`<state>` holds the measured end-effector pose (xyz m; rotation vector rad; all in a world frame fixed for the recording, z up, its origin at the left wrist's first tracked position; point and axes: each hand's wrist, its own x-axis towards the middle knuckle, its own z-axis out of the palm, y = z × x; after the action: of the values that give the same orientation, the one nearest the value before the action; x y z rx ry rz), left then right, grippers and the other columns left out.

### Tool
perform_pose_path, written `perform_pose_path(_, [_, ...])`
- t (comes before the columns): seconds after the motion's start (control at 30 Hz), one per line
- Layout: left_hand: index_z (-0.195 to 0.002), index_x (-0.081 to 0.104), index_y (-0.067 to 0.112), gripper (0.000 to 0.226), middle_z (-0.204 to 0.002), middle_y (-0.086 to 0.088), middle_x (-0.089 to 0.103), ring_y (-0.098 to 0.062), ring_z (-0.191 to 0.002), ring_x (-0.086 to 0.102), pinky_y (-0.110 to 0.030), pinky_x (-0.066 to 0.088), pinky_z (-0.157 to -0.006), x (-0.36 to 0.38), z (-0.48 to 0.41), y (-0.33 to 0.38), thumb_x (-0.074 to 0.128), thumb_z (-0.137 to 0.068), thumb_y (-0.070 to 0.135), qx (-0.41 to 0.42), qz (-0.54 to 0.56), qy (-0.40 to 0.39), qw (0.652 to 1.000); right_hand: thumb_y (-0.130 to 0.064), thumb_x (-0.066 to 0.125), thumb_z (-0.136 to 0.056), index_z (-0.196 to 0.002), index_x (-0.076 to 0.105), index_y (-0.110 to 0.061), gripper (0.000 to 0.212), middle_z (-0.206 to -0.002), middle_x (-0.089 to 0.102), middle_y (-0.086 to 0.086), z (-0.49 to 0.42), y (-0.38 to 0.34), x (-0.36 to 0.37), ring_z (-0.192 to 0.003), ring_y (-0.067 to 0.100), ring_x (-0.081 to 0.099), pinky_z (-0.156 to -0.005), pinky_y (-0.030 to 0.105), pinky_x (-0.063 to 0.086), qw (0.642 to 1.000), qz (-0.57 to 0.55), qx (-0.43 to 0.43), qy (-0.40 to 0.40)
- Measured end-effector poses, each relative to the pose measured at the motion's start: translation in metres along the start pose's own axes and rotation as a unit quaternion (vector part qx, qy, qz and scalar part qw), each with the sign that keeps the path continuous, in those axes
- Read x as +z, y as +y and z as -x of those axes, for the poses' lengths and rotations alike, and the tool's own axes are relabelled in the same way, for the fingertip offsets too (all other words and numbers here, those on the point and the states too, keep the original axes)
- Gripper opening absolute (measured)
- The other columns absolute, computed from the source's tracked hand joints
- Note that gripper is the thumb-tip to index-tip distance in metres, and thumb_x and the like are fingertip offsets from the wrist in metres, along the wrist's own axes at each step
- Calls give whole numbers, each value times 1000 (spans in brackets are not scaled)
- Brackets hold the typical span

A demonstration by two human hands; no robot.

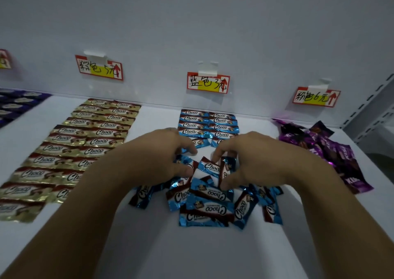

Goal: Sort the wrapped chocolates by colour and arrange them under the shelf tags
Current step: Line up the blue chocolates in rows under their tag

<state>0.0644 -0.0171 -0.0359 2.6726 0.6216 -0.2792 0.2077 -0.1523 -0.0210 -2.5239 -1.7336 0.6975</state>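
Blue chocolates (210, 166) pinched in fingers (216, 153) of left hand (155, 150), right hand (255, 157).

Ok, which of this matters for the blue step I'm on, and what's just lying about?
In hand:
- blue pile
- left hand, at the pile
- right hand, pinching a blue chocolate
- blue rows
- blue tag

Lying about:
- gold rows
- purple pile
- violet rows, far left
- left tag
- right tag
- shelf post
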Motion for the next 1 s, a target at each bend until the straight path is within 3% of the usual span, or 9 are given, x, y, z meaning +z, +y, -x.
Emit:
perform_pose_path(0.2, [-121, 54, 43, 38, -119, 8, 40, -8, -96, 43, -23, 37, -81, 7, -3, 3, 66, -85, 45, 22, -22, 11, 999, -50, 78, -70, -101, 57, -41, 38, -107, 56, -14, -2, 4, 5, -92, 5, 52, -61, 20, 39, 1000, -6, -11, 19])
perform_pose_path(0.3, [-125, 52, 43, 40, -120, 10, 37, -6, -96, 40, -23, 38, -81, 11, -3, 4, 59, -87, 52, 22, -26, 21, 999, -50, 77, -72, -103, 59, -40, 37, -108, 56, -13, -5, 8, 8, -92, 5, 49, -61, 18, 35, 1000, -10, -14, 23])
perform_pose_path(0.43, [-138, 43, 38, 48, -134, 9, 36, -9, -115, 39, -28, 40, -93, 13, -5, 4, 49, -92, 53, 22, -40, 74, 996, -57, 71, -74, -110, 60, -40, 41, -108, 57, -13, -3, 8, 6, -91, 4, 50, -63, 17, 36, 1000, -11, -14, 20])
perform_pose_path(0.6, [-147, 31, 34, 52, -145, 7, 32, -14, -128, 29, -35, 37, -104, 17, -8, 9, 36, -98, 52, 37, -86, 61, 994, -53, 52, -91, -117, 64, -35, 34, -106, 56, -9, -12, 15, 5, -92, 9, 51, -76, 30, 44, 982, 28, 32, 182])
perform_pose_path(0.73, [-146, 32, 33, 52, -148, 7, 31, -13, -130, 28, -36, 37, -105, 18, -8, 10, 34, -98, 52, 34, -100, 53, 993, -46, 55, -93, -112, 69, -36, 25, -104, 63, -10, -15, 17, 8, -89, 8, 54, -73, 29, 46, 989, 23, 35, 144])
perform_pose_path(1.0, [-146, 31, 33, 53, -150, 9, 33, -13, -132, 29, -35, 37, -106, 17, -10, 4, 36, -97, 53, 40, -85, 61, 994, -49, 52, -94, -123, 62, -38, 33, -113, 56, -6, -14, 14, 8, -97, 12, 51, -78, 33, 48, 990, 46, 38, 129])
